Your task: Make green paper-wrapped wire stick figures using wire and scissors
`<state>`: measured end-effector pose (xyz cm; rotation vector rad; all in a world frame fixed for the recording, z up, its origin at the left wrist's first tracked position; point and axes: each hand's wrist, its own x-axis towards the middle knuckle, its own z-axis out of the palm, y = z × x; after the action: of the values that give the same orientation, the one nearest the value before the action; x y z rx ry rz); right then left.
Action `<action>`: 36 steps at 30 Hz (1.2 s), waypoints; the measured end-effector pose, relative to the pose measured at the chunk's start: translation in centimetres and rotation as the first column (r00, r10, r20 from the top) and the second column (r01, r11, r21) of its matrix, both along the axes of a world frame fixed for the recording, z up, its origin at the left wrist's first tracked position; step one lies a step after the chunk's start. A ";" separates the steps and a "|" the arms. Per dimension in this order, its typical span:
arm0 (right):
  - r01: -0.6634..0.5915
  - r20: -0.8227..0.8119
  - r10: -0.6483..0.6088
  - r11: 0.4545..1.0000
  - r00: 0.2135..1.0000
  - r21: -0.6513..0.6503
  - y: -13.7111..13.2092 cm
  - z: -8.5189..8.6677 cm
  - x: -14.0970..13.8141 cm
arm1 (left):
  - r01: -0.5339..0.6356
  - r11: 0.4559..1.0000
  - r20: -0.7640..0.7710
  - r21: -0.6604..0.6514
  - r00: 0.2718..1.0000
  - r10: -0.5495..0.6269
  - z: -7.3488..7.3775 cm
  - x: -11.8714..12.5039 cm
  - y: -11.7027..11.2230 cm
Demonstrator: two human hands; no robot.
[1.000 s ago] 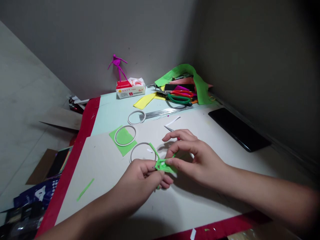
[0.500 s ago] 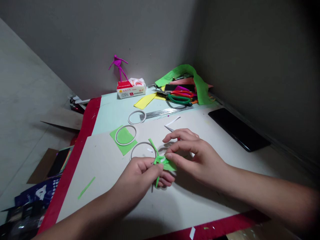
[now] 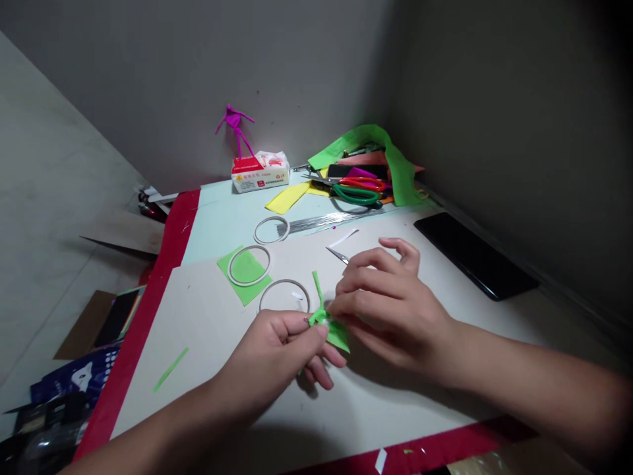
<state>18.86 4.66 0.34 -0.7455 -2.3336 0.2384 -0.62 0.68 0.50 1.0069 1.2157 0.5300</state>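
Note:
Both my hands meet over the pale board (image 3: 386,396) at a small piece of green paper (image 3: 332,328) with a thin green strip sticking up from it. My left hand (image 3: 279,359) pinches the piece from the left between thumb and forefinger. My right hand (image 3: 390,307) pinches it from the right, its other fingers curled above. A wire ring (image 3: 284,297) lies on the board just behind the left hand, touching or very near the paper; I cannot tell which.
A second ring (image 3: 248,265) rests on a green square, a third ring (image 3: 271,229) lies farther back beside thin wires. Small scissors (image 3: 339,254) lie behind my right hand. A black phone (image 3: 475,256) is at right. Scissors and coloured paper (image 3: 363,173) pile up in the corner, next to a tissue pack (image 3: 260,173).
My right hand has shifted slightly up and left over the green piece, its fingers more raised. The green strip now stands more upright. My left hand keeps its pinch.

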 end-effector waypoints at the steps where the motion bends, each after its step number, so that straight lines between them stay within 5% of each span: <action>1: -0.019 0.005 0.019 1.000 1.000 -0.022 0.1 -0.1 0.0 | 0.008 1.000 -0.008 -0.002 1.000 -0.008 -0.1 -0.1 0.0; 9: -0.085 -0.040 0.080 0.985 0.996 -0.152 -0.1 0.0 -0.2 | 0.064 0.998 0.019 -0.005 0.998 -0.064 -0.1 -0.5 0.1; 17: -0.062 -0.158 0.009 0.942 0.987 -0.329 -0.2 -0.7 -0.9 | 0.042 0.999 0.020 -0.017 0.999 -0.042 0.1 -0.4 0.4; 29: -0.110 0.043 0.113 0.992 0.993 -0.067 -0.2 -0.6 -0.3 | 0.016 1.000 -0.106 0.022 0.994 -0.014 0.2 -0.2 0.2; 36: -0.092 -0.018 0.094 0.993 0.995 0.079 -0.4 -0.9 -0.9 | -0.009 1.000 -0.113 -0.007 0.994 0.009 -0.2 -0.1 0.3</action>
<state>17.91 4.26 -0.52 -0.5945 -2.3458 0.1942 -0.72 0.97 0.34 1.0364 1.3218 0.4802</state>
